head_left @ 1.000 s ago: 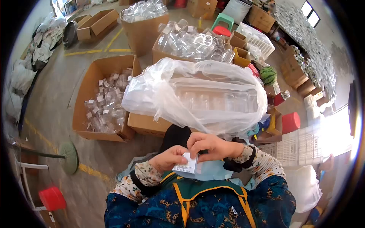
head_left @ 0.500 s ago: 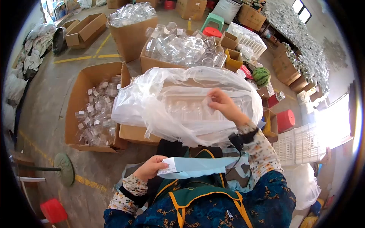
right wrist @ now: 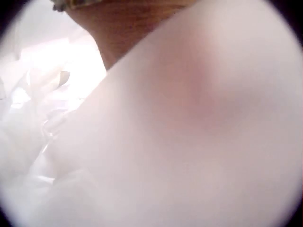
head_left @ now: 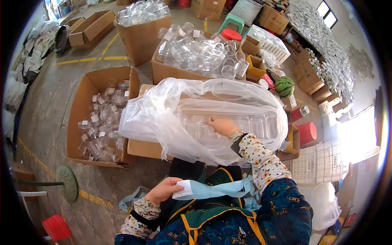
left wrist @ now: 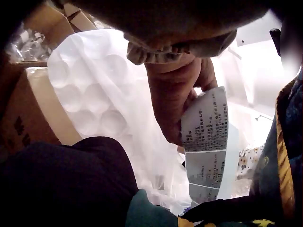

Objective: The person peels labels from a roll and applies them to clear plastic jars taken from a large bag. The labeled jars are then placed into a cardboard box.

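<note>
The left hand [head_left: 165,190] pinches the end of a strip of printed white labels [head_left: 182,190] on light blue backing [head_left: 216,189] above the lap. In the left wrist view that hand [left wrist: 175,90] holds the label strip [left wrist: 206,137], its print showing. The right hand [head_left: 223,126] reaches into the open plastic bag [head_left: 163,122], over clear jars [head_left: 255,125] lying in rows; its fingertips are at a jar near the middle. Whether they hold anything cannot be made out. Whitish blur covers most of the right wrist view, hiding the fingers; only part of the wrist [right wrist: 128,28] shows.
A carton [head_left: 75,118] of labelled jars stands left of the bag, another carton [head_left: 159,67] of jars behind it. A watermelon [head_left: 284,86], a red bucket [head_left: 306,133] and a white crate [head_left: 318,163] are at the right. A round green base [head_left: 67,183] stands left.
The right hand left the labels, went out over the bag, and has since moved left and down to the jars. The left hand keeps the strip, now stretched out across the lap.
</note>
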`<state>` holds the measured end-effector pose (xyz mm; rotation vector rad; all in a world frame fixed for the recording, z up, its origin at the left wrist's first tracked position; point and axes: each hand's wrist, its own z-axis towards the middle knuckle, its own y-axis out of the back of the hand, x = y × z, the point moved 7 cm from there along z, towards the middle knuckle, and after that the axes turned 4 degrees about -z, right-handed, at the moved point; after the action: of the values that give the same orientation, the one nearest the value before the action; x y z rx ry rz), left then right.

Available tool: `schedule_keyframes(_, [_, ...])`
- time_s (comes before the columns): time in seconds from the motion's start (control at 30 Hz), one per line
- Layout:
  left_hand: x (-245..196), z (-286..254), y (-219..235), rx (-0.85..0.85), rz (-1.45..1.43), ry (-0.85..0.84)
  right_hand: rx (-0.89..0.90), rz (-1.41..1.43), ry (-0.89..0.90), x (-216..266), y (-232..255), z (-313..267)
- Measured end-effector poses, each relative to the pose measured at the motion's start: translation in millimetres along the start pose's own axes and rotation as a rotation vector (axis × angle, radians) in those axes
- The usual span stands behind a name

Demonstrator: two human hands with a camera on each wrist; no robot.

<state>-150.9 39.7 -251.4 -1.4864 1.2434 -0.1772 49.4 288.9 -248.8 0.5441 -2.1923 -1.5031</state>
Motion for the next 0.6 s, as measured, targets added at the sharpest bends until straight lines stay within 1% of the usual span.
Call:
schedule_keyframes(0.03, [0, 1, -1, 0.004, 0.000, 0.003, -0.092, -0.151, 0.004, 2, 6, -3])
schedule_keyframes(0.07, [-2, 2, -3, 0.012, 0.017, -0.014, -0.093, -0.152, 0.000, 3, 5, -7])
schedule_keyframes(0.13, [-6, 3, -11, 0.022, 0.042, -0.035, -0.307, -0.269, 0.114, 15, 12, -19])
schedule_keyframes(0.17, [-11, 3, -16, -0.008, 0.125, -0.040, -0.313, -0.273, 0.114, 24, 14, -26])
schedule_keyframes(0.2, [-16, 3, -21, -0.040, 0.207, -0.044, -0.339, 0.035, 0.241, 41, 16, -37])
schedule_keyframes(0.23, [-22, 5, -27, -0.040, 0.209, -0.048, -0.356, 0.345, 0.367, 62, 23, -51])
schedule_keyframes(0.3, [-38, 9, -41, -0.061, 0.771, -0.101, 0.043, 0.846, 0.243, 125, 45, -101])
schedule_keyframes(0.37, [-56, 8, -70, -0.072, 0.924, -0.239, 0.111, 0.839, 0.426, 170, 66, -145])
schedule_keyframes(0.4, [-61, 7, -80, -0.053, 0.968, -0.260, 0.154, 0.762, 0.409, 177, 74, -157])
schedule_keyframes(0.43, [-66, 5, -89, -0.036, 1.011, -0.282, 0.151, 0.767, 0.409, 175, 73, -164])
schedule_keyframes(0.47, [-68, -1, -100, 0.036, 0.935, -0.294, 0.055, 0.869, 0.437, 169, 78, -172])
schedule_keyframes(0.5, [-61, -3, -101, 0.126, 0.761, -0.214, -0.037, 0.972, 0.468, 162, 85, -182])
schedule_keyframes(0.53, [-60, -9, -106, 0.189, 0.659, -0.224, 0.081, 1.108, 0.385, 154, 85, -191])
schedule_keyframes(0.57, [-59, -16, -111, 0.248, 0.558, -0.233, 0.101, 1.178, 0.383, 147, 82, -200])
schedule_keyframes(0.6, [-56, -21, -112, 0.261, 0.487, -0.213, 0.091, 1.154, 0.401, 147, 86, -208])
